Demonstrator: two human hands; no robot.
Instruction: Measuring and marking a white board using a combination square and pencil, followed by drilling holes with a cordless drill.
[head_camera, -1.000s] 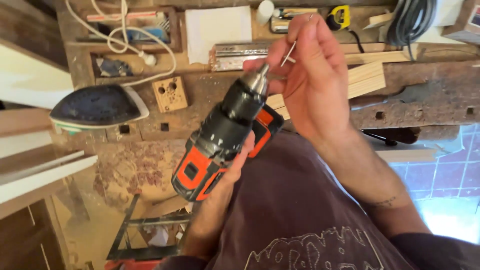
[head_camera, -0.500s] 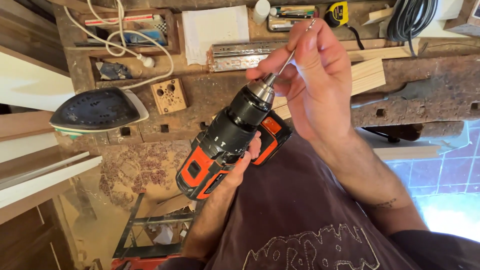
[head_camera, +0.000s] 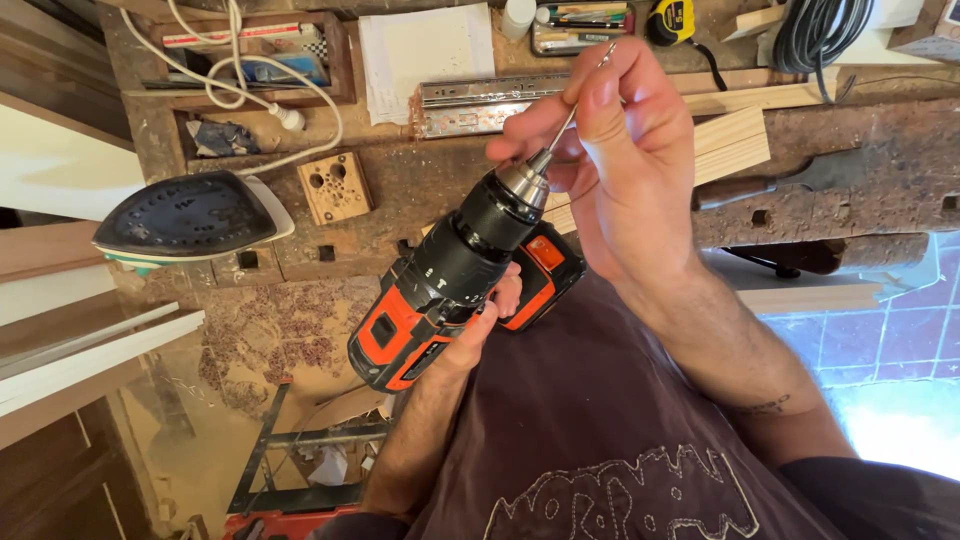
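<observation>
Cordless drill (head_camera: 455, 285), black body with orange panels and a silver chuck, sits dead centre of the frame, tilted so the chuck points up and to the right. It's got a chunky black collar behind the chuck and the orange-and-black battery base pokes out on the lower right side of it. A thin silver drill bit (head_camera: 578, 97) sticks out of the chuck and runs up toward the top of the frame.

My left hand (head_camera: 480, 330) is wrapped around the drill's grip from underneath, fingers closed on it. My right hand (head_camera: 625, 170) is up at the chuck end, fingers curled around the bit, with the bit's tip poking out above my knuckles.

Compared with half a second ago, the drill is in pretty much the same spot and same tilt, and the bit is still pinched in my right hand; a second ago the bit looked loose from the chuck, now its end is seated at the chuck.

Behind it all is the scuffed wooden workbench (head_camera: 420, 190), with a dark-soled clothes iron (head_camera: 185, 215) at the left, a small wooden block with drilled holes (head_camera: 335, 187) beside it, and a yellow tape measure (head_camera: 672, 18) at the top.
</observation>
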